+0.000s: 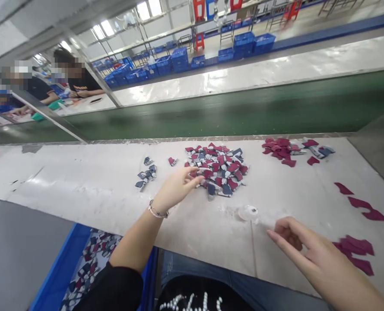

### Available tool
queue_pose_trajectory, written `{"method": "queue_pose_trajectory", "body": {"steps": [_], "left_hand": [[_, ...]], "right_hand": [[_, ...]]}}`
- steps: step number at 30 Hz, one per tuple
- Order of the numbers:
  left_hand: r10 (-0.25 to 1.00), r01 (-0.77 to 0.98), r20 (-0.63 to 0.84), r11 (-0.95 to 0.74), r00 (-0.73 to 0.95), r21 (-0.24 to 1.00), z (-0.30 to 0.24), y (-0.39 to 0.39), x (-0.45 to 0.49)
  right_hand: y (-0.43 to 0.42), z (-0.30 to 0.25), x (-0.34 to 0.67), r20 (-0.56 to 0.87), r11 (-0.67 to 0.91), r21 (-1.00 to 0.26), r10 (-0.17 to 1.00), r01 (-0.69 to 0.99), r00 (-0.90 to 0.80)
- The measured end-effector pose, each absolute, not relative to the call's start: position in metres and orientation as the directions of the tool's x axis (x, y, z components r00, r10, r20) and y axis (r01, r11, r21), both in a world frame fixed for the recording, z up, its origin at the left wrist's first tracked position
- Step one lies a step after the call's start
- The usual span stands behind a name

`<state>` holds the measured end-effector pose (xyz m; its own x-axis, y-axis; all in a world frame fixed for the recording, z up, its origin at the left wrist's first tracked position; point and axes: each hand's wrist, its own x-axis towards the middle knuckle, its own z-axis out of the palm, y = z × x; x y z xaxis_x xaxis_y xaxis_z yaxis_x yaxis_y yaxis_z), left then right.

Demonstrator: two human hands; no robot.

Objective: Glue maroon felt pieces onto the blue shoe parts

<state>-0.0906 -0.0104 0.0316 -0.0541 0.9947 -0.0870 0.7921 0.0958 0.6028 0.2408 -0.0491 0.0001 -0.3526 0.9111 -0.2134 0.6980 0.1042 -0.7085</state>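
Black beaded shirtfront (192,300) below; left hand (175,190), fingers loosely spread, meets a heap of maroon-and-navy cut pieces (217,168); right hand (318,255) hovers empty, thumb and forefinger apart.

And there's the main heap of cut fabric pieces (216,169) mid-workbench (114,203), a smaller scatter (145,174) just left, another cluster (284,151) at the far right edge (a bin (58,268) sits below the near edge).
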Motion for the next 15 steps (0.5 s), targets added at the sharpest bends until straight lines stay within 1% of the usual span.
{"method": "queue_pose_trajectory", "body": {"steps": [1,3,6,8,10,12,15], "left_hand": [[0.992,0.844,-0.057,0.124,-0.110,0.521,0.033,-0.009,-0.103],[0.969,0.888,0.013,0.220,-0.246,0.404,0.032,-0.008,-0.129],[0.914,0.892,0.075,0.367,-0.398,0.262,0.021,-0.006,-0.166],[0.887,0.878,0.082,0.430,-0.454,0.209,0.013,-0.002,-0.184],[0.878,0.871,0.075,0.454,-0.474,0.191,0.006,0.001,-0.193],[0.891,0.878,0.064,0.429,-0.450,0.211,0.005,0.002,-0.195],[0.941,0.898,0.041,0.307,-0.336,0.314,0.011,-0.006,-0.186]], "right_hand": [[-0.046,-0.007,0.240,-0.196,0.079,-0.710,0.932,0.700,-0.304],[-0.041,-0.019,0.233,-0.175,0.052,-0.734,0.949,0.677,-0.263],[-0.033,-0.031,0.218,-0.153,0.088,-0.812,0.922,0.578,-0.355],[-0.027,-0.034,0.209,-0.146,0.102,-0.846,0.900,0.523,-0.412],[-0.024,-0.031,0.202,-0.158,0.093,-0.857,0.890,0.507,-0.429],[-0.024,-0.026,0.199,-0.167,0.085,-0.862,0.883,0.500,-0.438],[-0.033,-0.012,0.200,-0.187,0.042,-0.890,0.875,0.454,-0.448]]}}
